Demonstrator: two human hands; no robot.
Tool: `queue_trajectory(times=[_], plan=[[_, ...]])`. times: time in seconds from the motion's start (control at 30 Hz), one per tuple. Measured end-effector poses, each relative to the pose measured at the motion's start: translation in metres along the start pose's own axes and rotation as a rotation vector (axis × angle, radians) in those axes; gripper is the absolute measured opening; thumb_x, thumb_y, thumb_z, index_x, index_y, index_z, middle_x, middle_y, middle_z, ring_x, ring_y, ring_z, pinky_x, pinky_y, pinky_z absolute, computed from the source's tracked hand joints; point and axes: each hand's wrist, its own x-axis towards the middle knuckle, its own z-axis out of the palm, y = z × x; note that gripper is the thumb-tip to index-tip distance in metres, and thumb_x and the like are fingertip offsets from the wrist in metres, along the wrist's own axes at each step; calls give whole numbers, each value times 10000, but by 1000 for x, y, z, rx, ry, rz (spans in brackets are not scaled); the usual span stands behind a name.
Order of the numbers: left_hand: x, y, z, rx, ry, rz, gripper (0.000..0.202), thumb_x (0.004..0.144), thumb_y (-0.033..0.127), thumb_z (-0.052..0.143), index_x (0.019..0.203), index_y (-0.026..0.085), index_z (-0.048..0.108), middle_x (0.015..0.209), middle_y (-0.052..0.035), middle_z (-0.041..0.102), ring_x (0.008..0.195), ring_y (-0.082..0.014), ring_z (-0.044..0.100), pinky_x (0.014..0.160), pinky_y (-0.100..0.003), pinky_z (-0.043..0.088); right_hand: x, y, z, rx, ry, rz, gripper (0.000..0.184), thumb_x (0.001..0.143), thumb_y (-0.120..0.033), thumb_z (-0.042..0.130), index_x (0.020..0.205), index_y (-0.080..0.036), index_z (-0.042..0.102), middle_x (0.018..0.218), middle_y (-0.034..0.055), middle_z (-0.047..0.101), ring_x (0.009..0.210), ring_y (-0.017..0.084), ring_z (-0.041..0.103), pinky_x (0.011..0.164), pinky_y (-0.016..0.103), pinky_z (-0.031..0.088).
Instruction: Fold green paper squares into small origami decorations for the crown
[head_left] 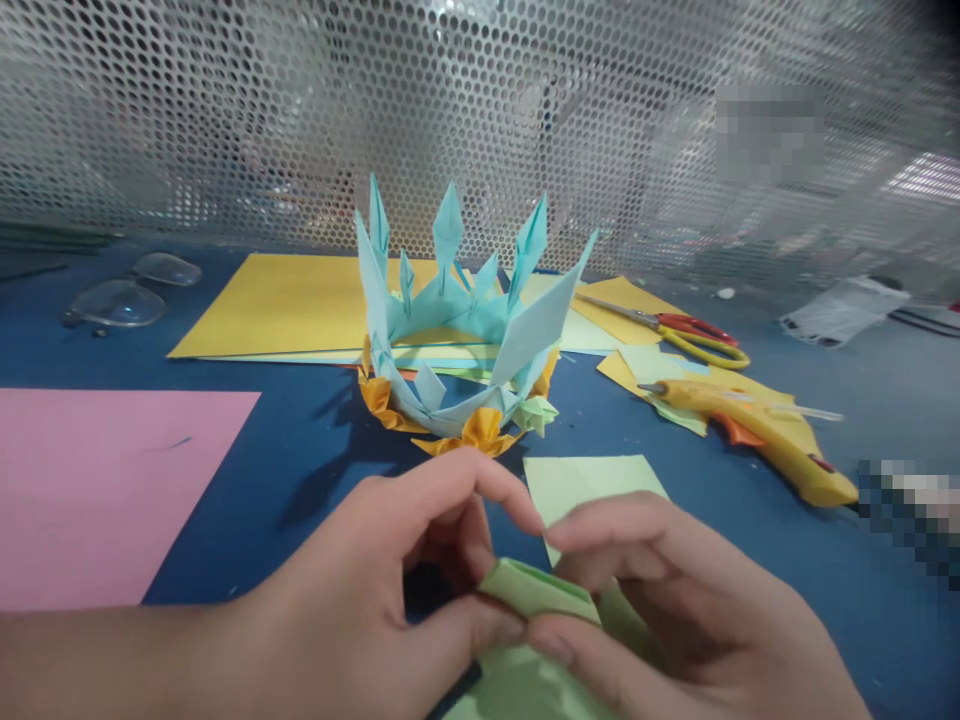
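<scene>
Between my hands is a piece of light green paper [541, 592], folded over at its upper edge, with its lower part hanging toward me. My left hand [390, 580] pinches its left end with thumb and fingers. On the other end, my right hand [675, 600] grips the fold, its thumb pressed on the front. Just beyond my hands stands a light blue paper crown [450, 310] with tall pointed spikes. Orange folded paper flowers [482, 428] and a pale green one [536, 414] sit around its base. A light green sheet [600, 485] lies flat behind my right hand.
A yellow glue gun [750, 425] and red-and-yellow scissors [697, 335] rest on paper scraps at right. Yellow sheets [292, 300] lie behind the crown, a pink sheet [112, 480] at left. Eyeglasses [116, 303] sit back left. A perforated metal panel [300, 120] closes off the back.
</scene>
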Motion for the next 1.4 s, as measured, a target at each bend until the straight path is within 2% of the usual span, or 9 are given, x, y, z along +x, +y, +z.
queue_trajectory(times=[0.07,0.2,0.47,0.6,0.77,0.9,1.1,1.23,1.4], plan=[[1,0,-1,-45,22,15,225,779,104,628,917,266,554,711,79,540,650,-90,568,621,-170,489,3,-1,0,-11,-53,18,417,678,-99,737,1000,-336,620,725,-106,702,647,110,683,619,154,542],[1,6,-2,25,18,107,256,753,45,600,893,258,573,750,78,589,690,-86,600,661,-147,506,6,-4,0,-142,-145,85,82,747,-150,649,765,-230,655,695,-33,713,630,145,676,586,191,540],[1,5,-2,285,-24,136,191,696,19,582,729,206,569,642,90,535,574,-67,469,534,-117,406,5,-7,-2,-180,-24,-7,103,762,-154,583,721,-244,611,616,-47,655,527,127,625,469,179,495],[3,4,-3,277,-71,44,83,779,144,604,720,198,582,624,78,523,572,-80,458,524,-150,380,3,-3,-4,-218,22,-135,186,779,-98,604,786,-280,643,630,-76,668,512,94,622,476,136,490],[4,5,-4,37,-66,-146,218,798,285,648,660,190,509,595,75,466,561,-89,417,498,-168,350,0,1,-5,-148,90,-186,364,716,-108,736,976,-324,601,796,-53,674,673,140,680,581,179,565],[5,4,-3,-183,-69,-220,178,798,273,651,747,211,493,617,79,489,563,-88,448,509,-161,360,1,2,-4,-142,122,-181,279,729,-103,712,864,-311,583,725,-58,651,640,140,672,547,174,557],[2,3,-4,-120,-159,-225,149,857,327,583,794,211,653,694,37,571,644,-118,516,561,-180,413,3,-3,-5,-233,166,-291,261,734,-60,657,833,-301,630,780,-48,681,680,131,675,603,163,562],[2,3,-5,-91,-139,-236,181,842,356,585,768,203,649,678,34,559,636,-123,497,555,-187,399,2,-1,-4,-201,224,-285,318,720,-69,690,912,-319,647,746,-58,675,604,126,657,578,168,562],[4,3,-5,-48,-165,-238,204,848,361,565,735,195,598,650,43,524,614,-119,474,540,-186,378,3,-4,-5,-182,175,-370,361,737,-27,673,928,-332,680,854,-57,702,762,124,682,680,140,571]])
